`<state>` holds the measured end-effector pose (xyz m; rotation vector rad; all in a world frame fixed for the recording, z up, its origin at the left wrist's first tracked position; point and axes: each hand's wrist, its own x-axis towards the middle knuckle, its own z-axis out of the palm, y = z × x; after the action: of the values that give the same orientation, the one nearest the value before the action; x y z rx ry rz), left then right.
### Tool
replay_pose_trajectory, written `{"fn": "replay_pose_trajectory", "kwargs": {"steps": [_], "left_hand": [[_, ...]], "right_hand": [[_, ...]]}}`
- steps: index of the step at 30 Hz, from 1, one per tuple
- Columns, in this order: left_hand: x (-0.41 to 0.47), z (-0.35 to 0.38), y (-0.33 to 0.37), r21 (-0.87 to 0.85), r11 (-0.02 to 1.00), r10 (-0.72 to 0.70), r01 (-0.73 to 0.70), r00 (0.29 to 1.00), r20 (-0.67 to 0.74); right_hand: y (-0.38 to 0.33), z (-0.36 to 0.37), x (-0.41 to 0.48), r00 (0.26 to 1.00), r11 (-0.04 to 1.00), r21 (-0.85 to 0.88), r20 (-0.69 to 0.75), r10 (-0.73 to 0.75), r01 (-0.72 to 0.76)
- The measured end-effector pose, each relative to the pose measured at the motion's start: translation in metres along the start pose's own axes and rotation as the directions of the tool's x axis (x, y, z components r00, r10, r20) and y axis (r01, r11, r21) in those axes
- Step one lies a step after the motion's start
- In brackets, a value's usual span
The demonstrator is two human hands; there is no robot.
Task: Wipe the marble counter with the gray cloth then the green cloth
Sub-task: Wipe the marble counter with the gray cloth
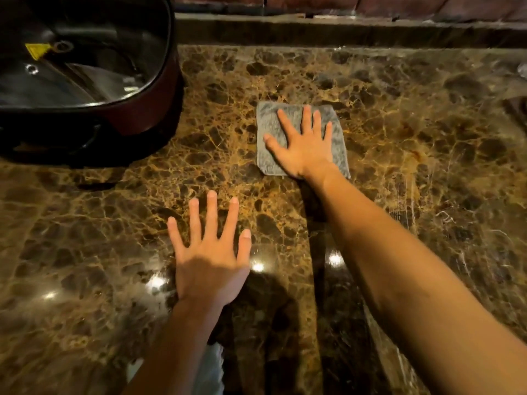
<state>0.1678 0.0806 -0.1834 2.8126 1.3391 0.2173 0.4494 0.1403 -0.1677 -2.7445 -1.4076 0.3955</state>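
Observation:
A folded gray cloth [268, 129] lies flat on the brown marble counter [413, 155], near the middle. My right hand [303, 143] presses down on it, palm flat and fingers spread, covering the cloth's right half. My left hand [211, 252] rests palm down on bare marble nearer to me and to the left, fingers apart, holding nothing. No green cloth is in view.
A large dark red electric cooker [85, 81] with a shiny black inner pot stands at the back left, close to the cloth's left side. A raised marble ledge [342, 32] runs along the back. Wet streaks mark the counter at right [413, 206].

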Motion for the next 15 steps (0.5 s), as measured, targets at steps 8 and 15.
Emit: {"fn": "replay_pose_trajectory", "kwargs": {"steps": [8,15], "left_hand": [[0.005,-0.007,0.0,-0.056,0.993,-0.089,0.106,0.966,0.242],[0.005,-0.01,0.0,-0.074,0.991,-0.09,0.112,0.962,0.257]], "right_hand": [[0.007,0.028,-0.133,0.997,0.997,0.007,-0.014,-0.074,0.074],[0.033,0.069,-0.359,0.994,0.994,-0.017,0.021,-0.11,0.111]]}}
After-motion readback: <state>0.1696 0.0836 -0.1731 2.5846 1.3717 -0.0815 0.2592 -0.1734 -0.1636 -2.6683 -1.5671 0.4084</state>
